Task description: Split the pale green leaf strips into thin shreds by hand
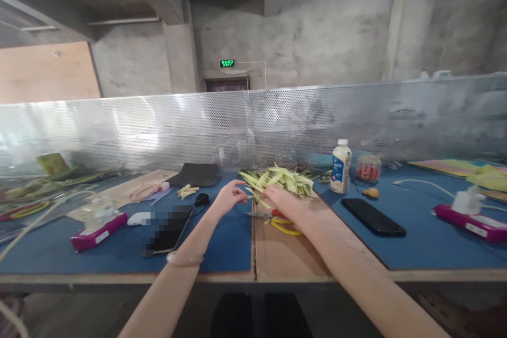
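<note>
A pile of pale green leaf strips [291,180], perhaps corn husks, lies at the middle of the bench. My right hand [278,196] rests on the near left side of the pile, fingers stretched over the strips and partly hidden among them. To its left, my left hand [229,198] hovers by the pile's edge with fingers curved and apart. Nothing shows in its grasp. A few loose strips [258,198] stick out between the two hands. Scissors with yellow and red handles [285,226] lie under my right wrist, blades pointing left.
Right of the pile stand a white-capped bottle [340,168] and a jar [368,168], with a black phone [373,216] nearer. Left are a dark tablet-like device [170,229], a black sheet [197,174] and a magenta power strip [99,231]. A perforated metal screen [178,127] runs behind.
</note>
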The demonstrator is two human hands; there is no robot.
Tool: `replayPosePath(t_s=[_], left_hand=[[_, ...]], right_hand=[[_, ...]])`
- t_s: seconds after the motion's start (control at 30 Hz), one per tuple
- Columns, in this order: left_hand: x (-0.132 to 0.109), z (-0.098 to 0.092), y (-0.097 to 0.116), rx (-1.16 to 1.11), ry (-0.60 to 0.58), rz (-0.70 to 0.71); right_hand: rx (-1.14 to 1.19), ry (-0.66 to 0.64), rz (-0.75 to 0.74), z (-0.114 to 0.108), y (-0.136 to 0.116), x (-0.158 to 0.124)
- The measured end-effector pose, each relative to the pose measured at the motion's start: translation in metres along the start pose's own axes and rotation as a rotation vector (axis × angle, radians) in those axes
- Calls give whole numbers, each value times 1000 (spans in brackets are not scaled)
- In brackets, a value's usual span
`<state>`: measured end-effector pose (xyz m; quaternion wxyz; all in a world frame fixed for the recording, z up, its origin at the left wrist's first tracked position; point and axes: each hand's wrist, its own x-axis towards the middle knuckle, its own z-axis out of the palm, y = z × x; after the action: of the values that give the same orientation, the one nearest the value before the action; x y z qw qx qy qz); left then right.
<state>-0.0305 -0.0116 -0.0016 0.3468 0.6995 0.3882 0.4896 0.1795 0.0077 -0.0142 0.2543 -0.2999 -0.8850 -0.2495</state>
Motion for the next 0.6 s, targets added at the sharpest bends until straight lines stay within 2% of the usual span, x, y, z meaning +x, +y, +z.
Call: replayPosePath(t_s=[0.1, 0.27, 0.43, 0.6], left_hand=[[0, -3, -4, 56, -16, 18], [0, -5, -7, 344, -106, 28], [-3, -4, 0, 495, -122, 42], [-5, -3, 7, 562, -126, 70]], right_hand=[[-4, 8, -6, 3, 0, -1], [0, 5, 42, 1, -2, -1], [-30, 23, 65, -4, -5, -1], [-65, 83, 62, 0, -1, -2]])
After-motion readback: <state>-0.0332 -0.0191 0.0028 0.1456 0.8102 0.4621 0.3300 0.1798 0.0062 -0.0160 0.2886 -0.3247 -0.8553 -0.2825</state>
